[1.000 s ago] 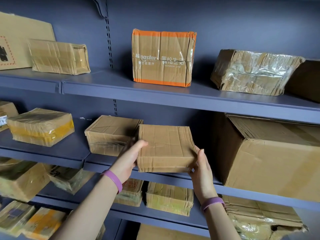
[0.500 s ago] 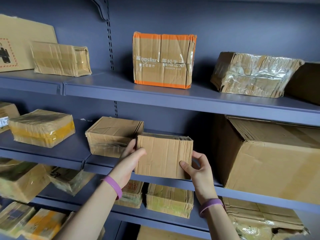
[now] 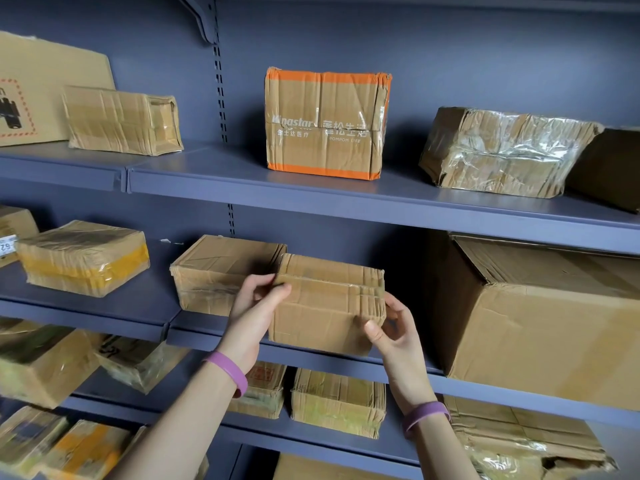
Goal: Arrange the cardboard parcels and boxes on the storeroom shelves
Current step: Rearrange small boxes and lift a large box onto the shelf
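Hands both hold small box (image 3: pixel 329 306): left hand (image 3: pixel 254 308) curls fingers round its upper left edge, right hand (image 3: pixel 391 332) pinches its lower right corner, thumb on the front face. Small box sits upright at the front lip of middle shelf (image 3: pixel 311 362); cannot tell if it rests on it. Flat box (image 3: pixel 214 271) lies just beside on the left, big carton (image 3: pixel 536 323) stands near on the right with a gap between. Purple band (image 3: pixel 227 370) on each wrist. Top shelf (image 3: pixel 242 178) carries orange-taped box (image 3: pixel 325 126) and wrapped parcel (image 3: pixel 498 150).
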The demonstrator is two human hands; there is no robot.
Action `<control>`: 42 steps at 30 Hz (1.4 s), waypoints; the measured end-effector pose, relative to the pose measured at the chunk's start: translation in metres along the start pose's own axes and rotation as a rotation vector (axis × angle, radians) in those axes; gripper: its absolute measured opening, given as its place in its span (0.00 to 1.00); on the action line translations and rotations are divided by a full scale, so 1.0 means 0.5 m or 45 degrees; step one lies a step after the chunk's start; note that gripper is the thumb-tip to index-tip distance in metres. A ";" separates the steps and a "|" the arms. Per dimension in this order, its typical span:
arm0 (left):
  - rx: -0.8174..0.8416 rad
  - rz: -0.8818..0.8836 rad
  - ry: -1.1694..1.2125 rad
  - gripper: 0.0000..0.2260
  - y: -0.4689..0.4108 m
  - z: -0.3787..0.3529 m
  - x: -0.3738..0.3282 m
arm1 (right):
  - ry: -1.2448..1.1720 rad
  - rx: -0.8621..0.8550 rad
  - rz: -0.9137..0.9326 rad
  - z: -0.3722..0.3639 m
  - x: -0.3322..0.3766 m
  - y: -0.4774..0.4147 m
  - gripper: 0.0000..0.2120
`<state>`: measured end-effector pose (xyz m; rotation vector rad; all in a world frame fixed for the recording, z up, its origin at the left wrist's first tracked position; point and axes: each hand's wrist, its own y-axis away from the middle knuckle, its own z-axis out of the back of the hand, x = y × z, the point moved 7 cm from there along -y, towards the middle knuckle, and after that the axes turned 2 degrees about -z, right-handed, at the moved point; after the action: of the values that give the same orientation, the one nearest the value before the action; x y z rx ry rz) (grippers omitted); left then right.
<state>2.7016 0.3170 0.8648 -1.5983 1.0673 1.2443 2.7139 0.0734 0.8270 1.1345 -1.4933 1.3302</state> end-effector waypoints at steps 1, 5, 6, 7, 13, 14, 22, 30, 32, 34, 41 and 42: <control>0.009 -0.006 0.011 0.12 0.001 -0.001 0.001 | 0.017 -0.018 -0.025 0.001 -0.004 0.001 0.41; 0.091 -0.038 -0.007 0.15 0.008 -0.009 -0.002 | -0.038 -0.063 -0.097 -0.002 -0.008 0.001 0.37; 0.105 -0.043 -0.014 0.15 0.009 -0.009 -0.002 | -0.071 -0.080 -0.103 -0.003 -0.006 0.000 0.31; 0.117 -0.048 -0.021 0.15 0.009 -0.009 -0.003 | -0.095 -0.104 -0.101 -0.002 -0.003 0.001 0.27; 0.218 -0.050 -0.122 0.20 0.017 -0.012 0.000 | -0.100 -0.270 -0.016 0.010 0.018 -0.001 0.10; 0.223 -0.049 -0.142 0.20 0.017 -0.012 0.001 | -0.087 -0.272 -0.003 0.010 0.020 -0.001 0.08; 0.131 -0.025 0.024 0.15 0.015 -0.005 -0.003 | -0.088 -0.202 0.073 0.011 0.024 -0.003 0.10; 0.063 0.020 0.161 0.12 0.009 -0.004 0.003 | -0.214 -0.083 0.149 0.004 0.037 -0.001 0.24; 0.069 0.017 0.153 0.11 0.011 0.000 0.006 | -0.211 -0.073 0.119 0.001 0.034 0.000 0.29; 0.089 -0.007 0.109 0.16 0.015 0.001 0.004 | -0.206 -0.064 0.082 -0.004 0.035 0.004 0.32; 0.148 -0.055 -0.006 0.16 0.001 0.007 0.020 | -0.178 -0.111 0.107 -0.001 0.034 0.006 0.18; 0.151 -0.060 -0.005 0.17 0.001 0.007 0.020 | -0.180 -0.114 0.105 0.000 0.033 0.006 0.19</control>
<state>2.7018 0.3187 0.8545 -1.5218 1.0748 1.1312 2.7070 0.0720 0.8420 1.1401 -1.7015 1.2461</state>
